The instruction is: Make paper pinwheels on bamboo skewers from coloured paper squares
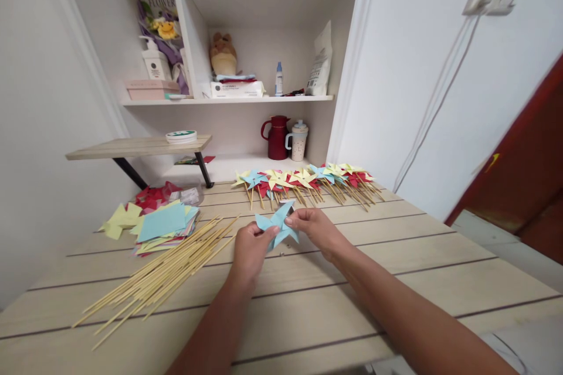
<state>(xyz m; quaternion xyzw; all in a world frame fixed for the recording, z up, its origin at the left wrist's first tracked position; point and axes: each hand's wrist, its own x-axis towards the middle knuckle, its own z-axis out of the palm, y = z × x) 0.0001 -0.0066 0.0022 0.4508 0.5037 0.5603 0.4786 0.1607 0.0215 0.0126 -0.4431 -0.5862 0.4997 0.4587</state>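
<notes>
Both hands meet over the middle of the desk (396, 258), holding a blue pinwheel (277, 224) between them. The left hand (250, 249) has its fingers clamped on the pinwheel's lower left side; the right hand (314, 227) pinches its right edge. Skewers (162, 275) lie fanned out toward the left edge, beside a paper stack (162, 224). Finished pinwheels (308, 180) line the far edge.

Two bare forearms in view, no sleeves down to the picture's lower edge. No watch, no rings, no bracelets on the left hand (250, 251) or the right hand (313, 227). Fingernails short, unpainted.
</notes>
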